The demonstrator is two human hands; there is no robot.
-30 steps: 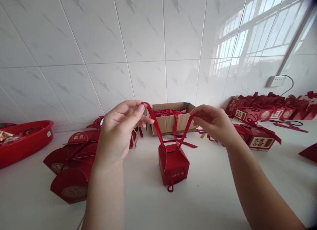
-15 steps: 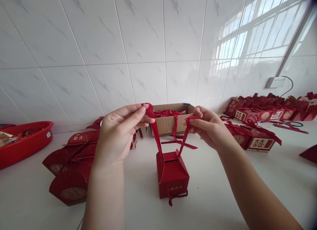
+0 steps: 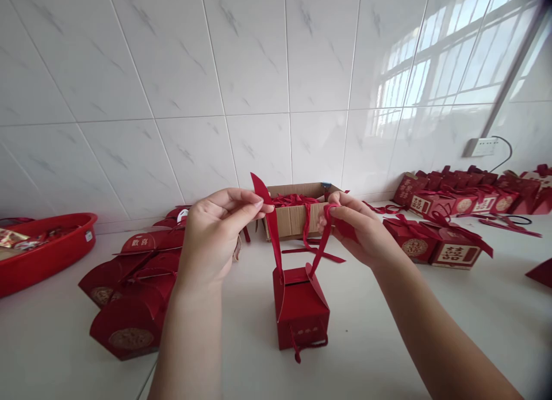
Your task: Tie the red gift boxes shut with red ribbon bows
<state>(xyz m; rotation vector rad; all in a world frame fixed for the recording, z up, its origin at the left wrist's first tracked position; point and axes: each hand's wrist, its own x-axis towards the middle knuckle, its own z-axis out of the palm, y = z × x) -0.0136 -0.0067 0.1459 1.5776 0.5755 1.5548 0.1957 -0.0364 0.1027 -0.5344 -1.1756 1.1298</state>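
A small red gift box [image 3: 302,308] stands upright on the white counter, a red cord with a knot hanging on its front. A red ribbon [image 3: 276,245] rises from both sides of its top in two strands. My left hand [image 3: 218,233] pinches the left strand between thumb and finger, and the pointed end sticks up above the fingertips. The other strand is gripped by my right hand [image 3: 353,227], looped over the fingers, with part of it hidden behind the hand. Both hands are above the box, apart from each other.
An open cardboard carton [image 3: 293,220] of red ribbons is against the tiled wall. Several red gift boxes [image 3: 133,325] lie at left, beside a red plastic basin [image 3: 56,256] of wrapped sweets. More ribbon-tied boxes [image 3: 457,247] stand at right, below a power socket [image 3: 480,147].
In my left hand the ribbon's end, earlier folded over the fingers, now points straight up. My right fingers have curled further around their strand. The box stays in place.
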